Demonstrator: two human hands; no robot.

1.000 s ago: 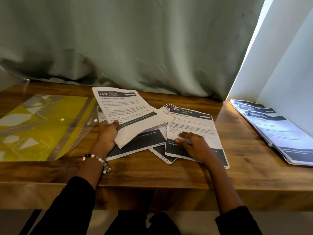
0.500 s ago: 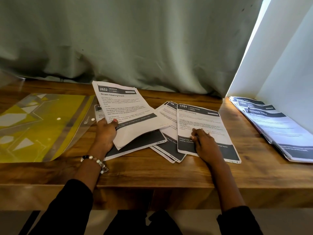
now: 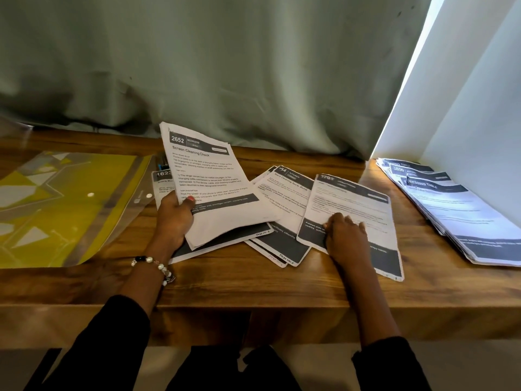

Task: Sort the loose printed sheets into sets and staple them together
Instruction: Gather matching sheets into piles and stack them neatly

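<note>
- The long brown wooden table [image 3: 310,289] carries all the paper; the sorting step seems in hand, no stapling yet.
- A yellow clear plastic folder [image 3: 56,210] lies at the left, and a fanned pile of printed sets [image 3: 462,218] at the right, cut off by the edge.
- The left hand [image 3: 174,218] grips a raised bundle of white printed sheets headed 2652 [image 3: 208,182], thumb curled on top.
- The right hand [image 3: 346,238] presses sheet 2701 [image 3: 352,207] flat with bent fingers; next it probably needs matching to its set.
- No stapler is visible; a small dark object behind the bundle is unclear.
</note>
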